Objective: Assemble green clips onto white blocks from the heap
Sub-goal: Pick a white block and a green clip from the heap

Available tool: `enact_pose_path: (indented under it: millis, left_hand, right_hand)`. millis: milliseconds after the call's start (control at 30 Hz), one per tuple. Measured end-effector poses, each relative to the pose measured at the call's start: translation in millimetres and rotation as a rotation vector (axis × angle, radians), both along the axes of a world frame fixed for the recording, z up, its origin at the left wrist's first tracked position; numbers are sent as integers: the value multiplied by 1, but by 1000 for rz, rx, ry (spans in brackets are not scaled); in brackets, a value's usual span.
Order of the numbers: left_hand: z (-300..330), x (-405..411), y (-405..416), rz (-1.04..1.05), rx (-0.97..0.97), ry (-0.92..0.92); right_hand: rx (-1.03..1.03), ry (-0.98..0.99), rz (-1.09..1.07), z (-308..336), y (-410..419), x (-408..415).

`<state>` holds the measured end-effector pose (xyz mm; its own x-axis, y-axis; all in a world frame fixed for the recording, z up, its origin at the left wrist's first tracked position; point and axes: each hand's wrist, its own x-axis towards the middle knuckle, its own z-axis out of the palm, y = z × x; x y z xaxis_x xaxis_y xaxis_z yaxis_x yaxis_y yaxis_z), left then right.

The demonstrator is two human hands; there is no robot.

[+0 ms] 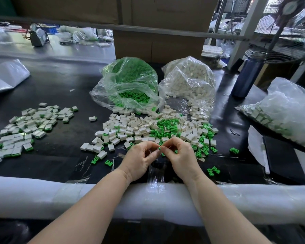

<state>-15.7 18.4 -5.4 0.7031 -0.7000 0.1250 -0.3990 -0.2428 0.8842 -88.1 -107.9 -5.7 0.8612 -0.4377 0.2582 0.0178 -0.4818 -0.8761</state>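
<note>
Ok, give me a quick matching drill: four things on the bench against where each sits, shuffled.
Things:
1. bag of green clips
2. bag of white blocks
3. finished pieces
4. blue bottle

Places:
A. far left of the mat
B. right of the white bag
C. behind the heap, left side
D. behind the heap, right side

Pairs: 1-C, 2-D, 3-A, 4-B

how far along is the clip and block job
Done: a spread of assembled blocks lies at left. In hand: left hand and right hand pinch a green clip between them. Left: a large mixed heap, plus bags of clips and blocks.
</note>
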Motion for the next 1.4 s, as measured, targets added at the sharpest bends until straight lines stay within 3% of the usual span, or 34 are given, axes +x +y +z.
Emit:
enact_pose_path:
  millis: [200, 433, 567, 800, 1133, 1400]
  left_hand:
    - [-1, 0, 0, 94, -24, -59]
    - [-2, 6, 4, 549, -108, -295]
    - [-2, 12, 8, 728, -103, -243]
    - [-5, 13, 6, 689, 188, -183]
    - [-10, 9, 0, 504, 537, -440]
    - [-10, 8, 1, 584, 454, -493]
  right_hand:
    - [-28, -8, -14, -1, 0, 1]
    - [1, -32, -152, -2, -4, -1]
    - [-41, -20, -196, -3, -5, -2]
    - [-72, 15, -245, -4, -8, -1]
    - [-183, 84, -277, -4, -6, 0]
    - [-323, 200, -231, -1, -1, -2]
